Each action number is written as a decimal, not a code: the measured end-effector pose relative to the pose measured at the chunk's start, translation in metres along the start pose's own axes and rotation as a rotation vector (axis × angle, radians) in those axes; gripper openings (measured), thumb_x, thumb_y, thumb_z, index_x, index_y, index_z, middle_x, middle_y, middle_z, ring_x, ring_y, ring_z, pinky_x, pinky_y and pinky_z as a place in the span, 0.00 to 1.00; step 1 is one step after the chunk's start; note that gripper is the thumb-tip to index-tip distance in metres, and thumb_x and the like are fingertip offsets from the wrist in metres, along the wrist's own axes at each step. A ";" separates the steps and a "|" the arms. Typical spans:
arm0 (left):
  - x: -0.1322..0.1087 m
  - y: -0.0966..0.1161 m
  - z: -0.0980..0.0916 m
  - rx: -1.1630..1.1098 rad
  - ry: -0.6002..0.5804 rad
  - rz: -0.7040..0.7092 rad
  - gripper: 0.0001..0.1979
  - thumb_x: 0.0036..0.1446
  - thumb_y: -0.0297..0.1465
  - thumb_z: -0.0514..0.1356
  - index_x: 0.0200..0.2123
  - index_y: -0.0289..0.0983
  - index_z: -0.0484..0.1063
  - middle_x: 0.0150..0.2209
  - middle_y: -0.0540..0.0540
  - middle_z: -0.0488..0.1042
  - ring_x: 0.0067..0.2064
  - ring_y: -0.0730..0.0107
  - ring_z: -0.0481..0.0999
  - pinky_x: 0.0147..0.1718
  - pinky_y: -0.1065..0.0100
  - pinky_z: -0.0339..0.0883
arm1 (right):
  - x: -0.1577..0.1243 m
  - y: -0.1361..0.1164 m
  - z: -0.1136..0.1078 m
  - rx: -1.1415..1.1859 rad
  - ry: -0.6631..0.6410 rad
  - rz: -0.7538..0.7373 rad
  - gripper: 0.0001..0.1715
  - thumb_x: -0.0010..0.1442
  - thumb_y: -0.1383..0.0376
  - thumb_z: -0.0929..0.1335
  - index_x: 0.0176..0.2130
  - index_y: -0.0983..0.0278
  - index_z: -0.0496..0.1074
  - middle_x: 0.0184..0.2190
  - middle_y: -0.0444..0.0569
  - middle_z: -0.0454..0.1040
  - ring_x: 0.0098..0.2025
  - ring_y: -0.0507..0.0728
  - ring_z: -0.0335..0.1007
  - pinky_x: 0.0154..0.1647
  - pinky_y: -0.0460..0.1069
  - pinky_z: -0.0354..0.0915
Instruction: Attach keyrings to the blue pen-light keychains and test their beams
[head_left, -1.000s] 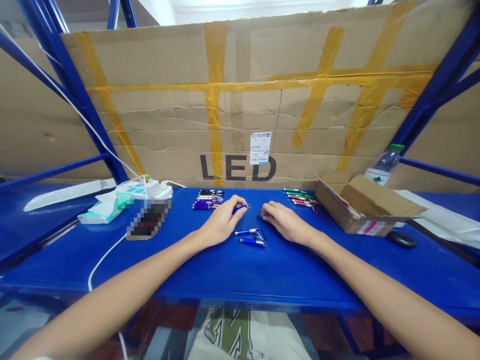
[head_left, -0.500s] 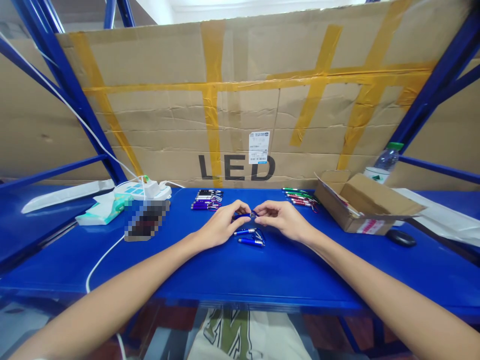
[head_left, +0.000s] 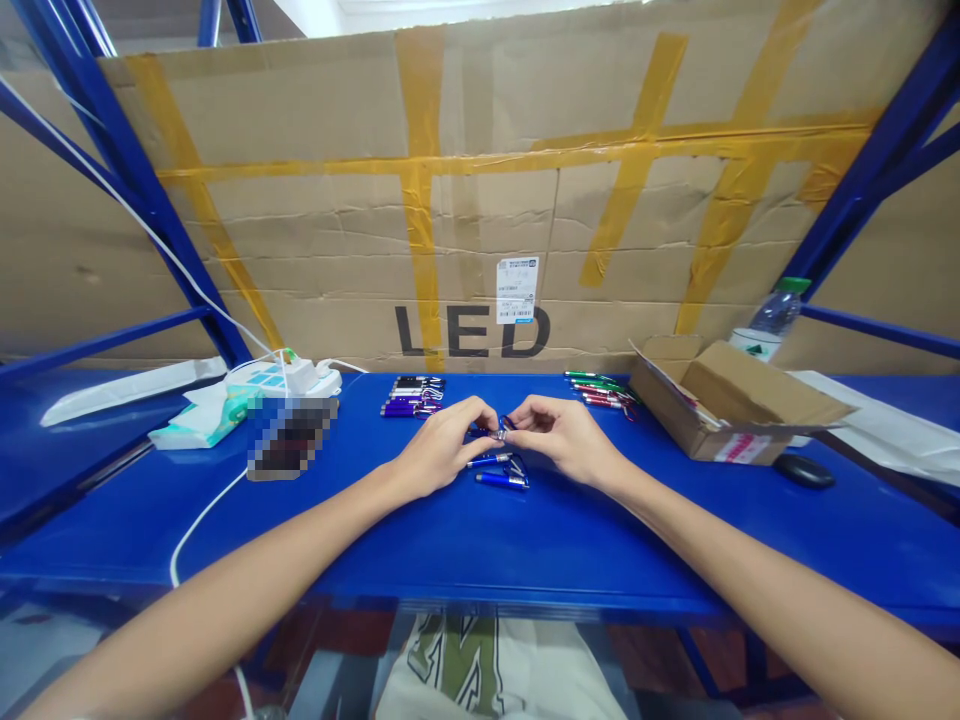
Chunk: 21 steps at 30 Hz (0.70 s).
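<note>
My left hand [head_left: 439, 450] pinches the body of a small blue keychain pen [head_left: 500, 434] just above the table, its fingers covering most of it. With thumb and index finger, my right hand [head_left: 570, 440] grips the dark blue clip at the metal ring end. Two more blue keychain pens [head_left: 501, 481] lie on the blue table [head_left: 570, 545] just below my hands. Behind my left hand is a row of black, white and purple keychain pens [head_left: 411, 398]. Green and red ones [head_left: 600, 390] lie behind my right hand.
An open cardboard box [head_left: 739, 440] stands at the right, with a black mouse [head_left: 804, 470] beside it and a bottle [head_left: 776, 315] behind. To the left are a blurred-out dark object [head_left: 292, 440], a tissue pack [head_left: 202, 420] and a white power strip [head_left: 281, 378]. A large carton [head_left: 322, 250] walls the back.
The right fingers have shifted slightly on the clip, which now arches up between the hands. The metal ring has moved a little left and down. The other pens lie unchanged.
</note>
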<state>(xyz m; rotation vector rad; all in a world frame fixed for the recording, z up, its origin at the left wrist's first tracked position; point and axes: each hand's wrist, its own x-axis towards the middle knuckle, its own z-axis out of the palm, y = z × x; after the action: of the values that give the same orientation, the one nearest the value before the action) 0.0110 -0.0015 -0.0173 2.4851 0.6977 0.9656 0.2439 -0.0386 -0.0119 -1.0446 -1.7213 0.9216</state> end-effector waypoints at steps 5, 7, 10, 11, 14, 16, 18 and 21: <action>0.000 0.002 0.001 -0.011 0.014 -0.034 0.09 0.69 0.37 0.66 0.43 0.39 0.73 0.42 0.48 0.79 0.42 0.66 0.78 0.44 0.65 0.70 | -0.003 -0.003 0.001 -0.080 0.019 -0.078 0.16 0.58 0.53 0.77 0.36 0.62 0.79 0.33 0.47 0.82 0.36 0.58 0.75 0.39 0.52 0.71; 0.000 0.003 0.001 -0.023 0.010 -0.044 0.09 0.68 0.38 0.66 0.43 0.39 0.73 0.42 0.48 0.79 0.42 0.65 0.78 0.43 0.65 0.71 | -0.003 -0.004 0.000 -0.119 0.023 -0.107 0.13 0.59 0.54 0.77 0.35 0.62 0.79 0.32 0.47 0.81 0.35 0.58 0.75 0.38 0.52 0.70; 0.000 0.005 0.002 -0.052 0.011 -0.067 0.09 0.67 0.38 0.67 0.42 0.39 0.74 0.42 0.47 0.80 0.42 0.65 0.79 0.42 0.65 0.71 | -0.003 -0.005 -0.001 -0.155 0.025 -0.142 0.12 0.60 0.56 0.76 0.35 0.62 0.80 0.32 0.46 0.81 0.34 0.57 0.75 0.37 0.51 0.70; 0.000 0.005 0.003 -0.066 0.013 -0.080 0.10 0.67 0.38 0.67 0.42 0.39 0.74 0.42 0.47 0.80 0.42 0.64 0.79 0.42 0.65 0.71 | -0.003 -0.006 -0.001 -0.160 0.025 -0.152 0.12 0.60 0.56 0.76 0.35 0.62 0.80 0.32 0.46 0.81 0.34 0.57 0.75 0.37 0.51 0.70; 0.000 0.006 0.003 -0.085 0.011 -0.102 0.10 0.66 0.39 0.68 0.42 0.39 0.74 0.41 0.46 0.80 0.42 0.64 0.79 0.40 0.66 0.72 | -0.004 -0.007 -0.002 -0.192 0.029 -0.184 0.13 0.61 0.54 0.76 0.35 0.61 0.79 0.32 0.47 0.81 0.34 0.58 0.75 0.36 0.52 0.70; 0.000 0.006 0.002 -0.056 0.018 -0.079 0.10 0.67 0.38 0.67 0.42 0.39 0.74 0.41 0.47 0.80 0.42 0.64 0.79 0.41 0.65 0.72 | -0.005 -0.008 -0.001 -0.233 0.025 -0.207 0.14 0.63 0.53 0.75 0.34 0.61 0.79 0.32 0.47 0.81 0.34 0.58 0.75 0.36 0.52 0.70; -0.001 0.005 0.001 -0.007 0.050 -0.039 0.08 0.68 0.37 0.66 0.43 0.39 0.74 0.41 0.47 0.79 0.42 0.64 0.79 0.43 0.64 0.72 | -0.006 -0.008 -0.001 -0.255 0.010 -0.215 0.14 0.65 0.53 0.74 0.36 0.61 0.79 0.32 0.48 0.81 0.34 0.58 0.75 0.37 0.52 0.70; 0.000 0.004 -0.002 0.015 0.100 -0.023 0.07 0.69 0.36 0.65 0.43 0.39 0.75 0.42 0.46 0.80 0.43 0.64 0.79 0.44 0.64 0.72 | -0.004 -0.004 -0.002 -0.252 -0.014 -0.210 0.13 0.65 0.54 0.74 0.38 0.61 0.79 0.34 0.48 0.81 0.36 0.58 0.76 0.38 0.52 0.70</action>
<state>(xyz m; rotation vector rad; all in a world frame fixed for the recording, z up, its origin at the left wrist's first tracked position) 0.0109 -0.0043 -0.0133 2.4496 0.7660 1.0864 0.2462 -0.0434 -0.0087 -0.9944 -1.9527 0.5923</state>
